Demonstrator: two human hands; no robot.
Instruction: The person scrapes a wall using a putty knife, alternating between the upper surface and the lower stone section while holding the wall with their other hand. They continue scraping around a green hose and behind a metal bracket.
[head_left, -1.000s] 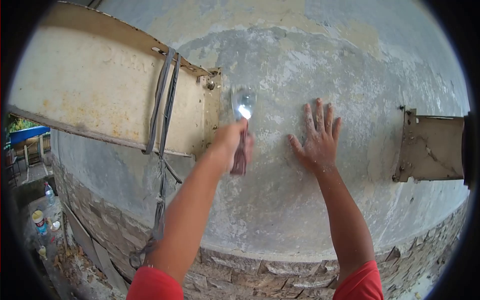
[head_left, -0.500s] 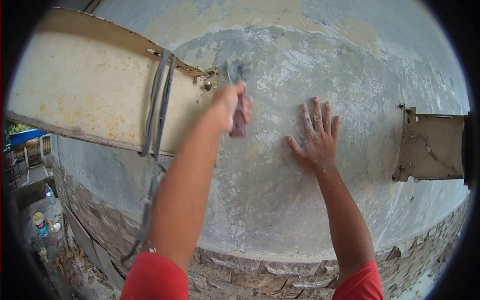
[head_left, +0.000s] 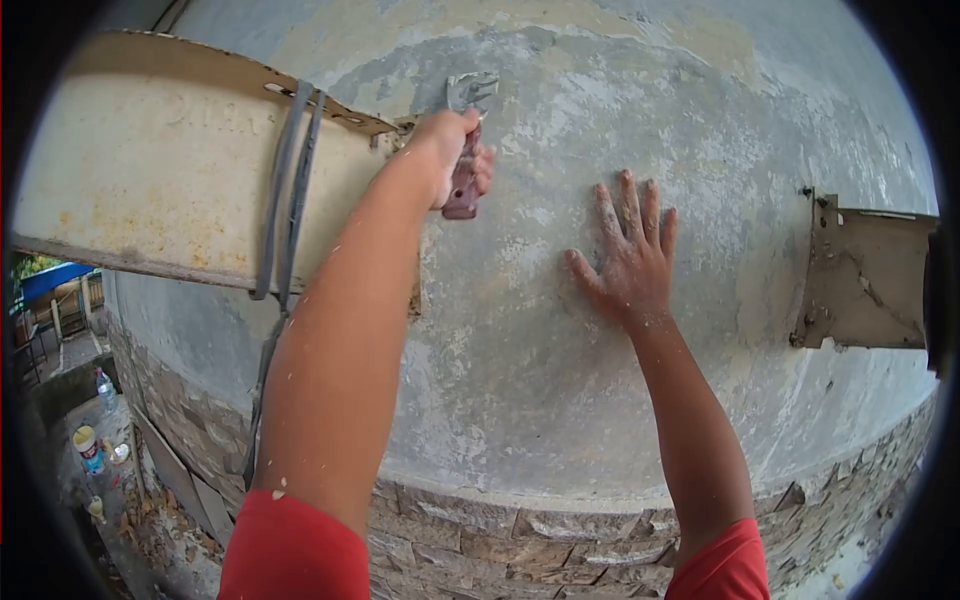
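Observation:
My left hand (head_left: 445, 150) is closed around the dark red handle of a putty knife (head_left: 461, 200). Its broad metal blade points up and lies at the peeling wall (head_left: 540, 330), just right of where a cream metal beam (head_left: 160, 170) meets it. Whether the blade edge touches the wall is hard to tell. Lower and to the right, my right hand (head_left: 636, 270) rests flat on the wall, fingers spread and dusted with pale flakes. Flakes also dot my left forearm.
Grey straps (head_left: 290, 190) loop around the beam at left. A shorter metal bracket (head_left: 870, 270) juts out at right. Rough stone cladding (head_left: 520, 540) runs along the wall's base. Down at left stand a paint bucket (head_left: 88, 450) and a plastic bottle (head_left: 105, 385).
My left hand has moved the putty knife upward and slightly left along the wall. My right hand stays flat on the same patch. The view has shifted slightly.

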